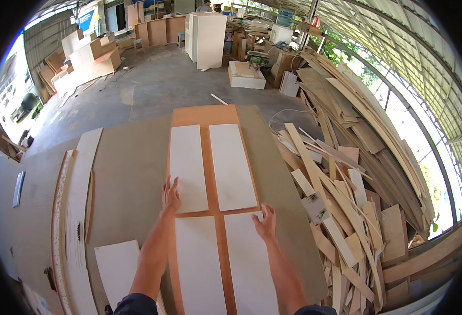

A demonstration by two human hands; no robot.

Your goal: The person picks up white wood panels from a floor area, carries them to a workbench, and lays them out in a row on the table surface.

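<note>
A long orange-brown board lies on a large grey-brown sheet, with white rectangular panels on top in two columns. My left hand is at the board's left edge, fingers apart, beside the far left white panel. At the right edge is my right hand, its thumb over the corner of the near right white panel and its fingers spread along the side. The far right panel lies just beyond it. Narrow brown strips show between the panels. Neither hand lifts anything.
Left of the board lie a long white plank, a loose white panel and narrow strips. Heaped wood offcuts crowd the right side, below leaning boards. Across the floor stand a white cabinet and a low box.
</note>
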